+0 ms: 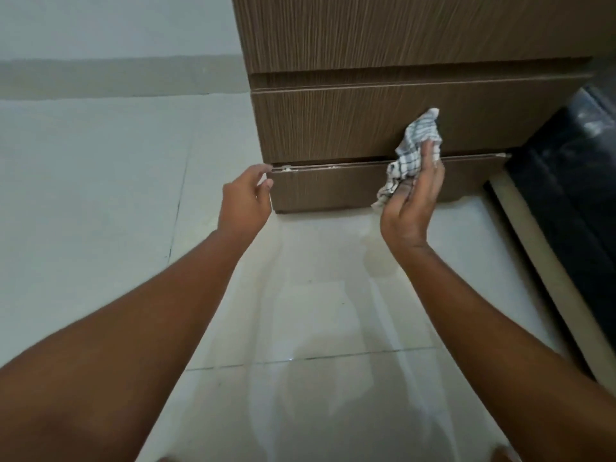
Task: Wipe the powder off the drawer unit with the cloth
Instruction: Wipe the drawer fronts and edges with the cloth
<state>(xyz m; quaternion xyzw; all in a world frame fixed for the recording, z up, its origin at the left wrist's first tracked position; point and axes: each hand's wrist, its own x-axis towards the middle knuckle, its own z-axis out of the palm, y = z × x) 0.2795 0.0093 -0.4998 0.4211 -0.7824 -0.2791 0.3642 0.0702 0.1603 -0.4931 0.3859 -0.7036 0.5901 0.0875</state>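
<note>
Against the front of the brown wood-grain drawer unit (333,128), the right hand (411,208) holds a crumpled white cloth with a dark grid check (411,151), its fingers closed around the lower folds while the palm faces left. One end of the cloth sticks up against the upper drawer front, and a loose corner hangs down over the lower drawer front (326,190). Bunched fabric covers the narrow ledge between the 2 drawers at that spot.

White powder (288,169) lies in small specks along the top edge of the lower drawer, most clearly near its left corner, with more faint traces toward the middle and a speck at the far right end.

Beside that left corner, the left hand (245,201) is loosely open and holds nothing, thumb and fingertips curved toward the drawer's edge; whether they touch it is hard to tell.

Both bare forearms reach in from the bottom of the view over a glossy pale tiled floor (316,311). To the right of the drawer unit stands a black, shiny-surfaced object (566,181), close to the unit's side. A pale wall (116,28) rises behind on the left.
</note>
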